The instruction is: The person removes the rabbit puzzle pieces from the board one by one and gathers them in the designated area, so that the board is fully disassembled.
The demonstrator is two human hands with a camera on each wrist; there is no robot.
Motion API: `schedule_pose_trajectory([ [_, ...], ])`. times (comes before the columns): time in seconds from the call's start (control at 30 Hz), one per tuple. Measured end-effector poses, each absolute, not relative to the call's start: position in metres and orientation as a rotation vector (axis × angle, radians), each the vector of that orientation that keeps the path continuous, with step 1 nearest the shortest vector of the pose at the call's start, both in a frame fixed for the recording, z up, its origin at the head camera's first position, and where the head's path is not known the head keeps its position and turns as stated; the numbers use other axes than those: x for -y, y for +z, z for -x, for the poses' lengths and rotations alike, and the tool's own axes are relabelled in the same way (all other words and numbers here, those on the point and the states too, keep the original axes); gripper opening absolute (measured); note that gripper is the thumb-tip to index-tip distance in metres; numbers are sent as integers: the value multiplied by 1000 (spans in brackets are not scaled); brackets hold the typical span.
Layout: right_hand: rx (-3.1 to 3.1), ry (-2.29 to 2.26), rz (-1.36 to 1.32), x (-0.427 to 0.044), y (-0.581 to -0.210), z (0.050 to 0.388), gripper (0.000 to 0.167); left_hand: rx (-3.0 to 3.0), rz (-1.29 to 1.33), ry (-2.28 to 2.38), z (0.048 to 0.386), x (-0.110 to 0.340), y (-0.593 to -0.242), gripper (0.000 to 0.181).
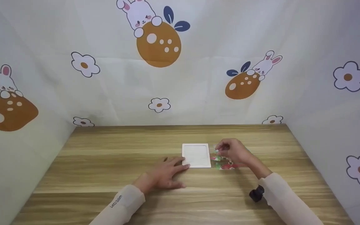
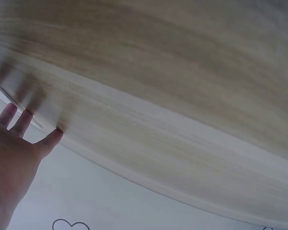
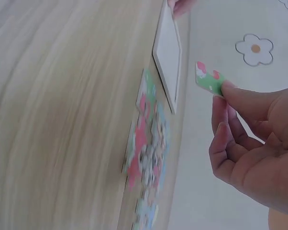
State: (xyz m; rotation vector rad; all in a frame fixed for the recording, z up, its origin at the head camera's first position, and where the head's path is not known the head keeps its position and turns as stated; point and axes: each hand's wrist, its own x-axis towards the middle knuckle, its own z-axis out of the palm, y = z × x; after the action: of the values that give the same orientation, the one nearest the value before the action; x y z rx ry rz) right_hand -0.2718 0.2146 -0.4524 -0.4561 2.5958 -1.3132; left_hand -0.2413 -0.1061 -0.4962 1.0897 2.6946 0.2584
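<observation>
My right hand (image 1: 234,151) pinches a small puzzle piece (image 3: 208,79), green with pink and white patches, between thumb and fingertips. In the right wrist view the piece is held up off the table. Beneath and beside that hand lies a cluster of colourful puzzle pieces (image 3: 143,143), partly hidden by the hand in the head view. Just left of them is a flat white puzzle tray (image 1: 196,156) with a raised rim and no piece inside it. My left hand (image 1: 167,173) rests at the tray's lower left edge, fingers extended, with fingertips touching the rim.
The wooden table (image 1: 105,143) stretches out on both sides. A pale curtain (image 1: 198,78) with rabbits, oranges and flowers closes off the back and sides. A black strap or device (image 1: 257,193) shows at the right wrist.
</observation>
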Motion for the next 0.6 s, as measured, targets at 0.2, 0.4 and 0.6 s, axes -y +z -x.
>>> schedule_pose_trajectory([
  [0.2, -2633, -1287, 467, -243, -453, 266, 8, -2698, -1093, 242, 241, 106, -496, 75],
  [0.4, -2694, -1222, 466, -266, -454, 259, 9, -2705, -1099, 275, 240, 106, -498, 75],
  [0.6, -2696, -1171, 445, -287, -456, 257, 11, -2714, -1109, 280, 239, 108, -498, 75],
])
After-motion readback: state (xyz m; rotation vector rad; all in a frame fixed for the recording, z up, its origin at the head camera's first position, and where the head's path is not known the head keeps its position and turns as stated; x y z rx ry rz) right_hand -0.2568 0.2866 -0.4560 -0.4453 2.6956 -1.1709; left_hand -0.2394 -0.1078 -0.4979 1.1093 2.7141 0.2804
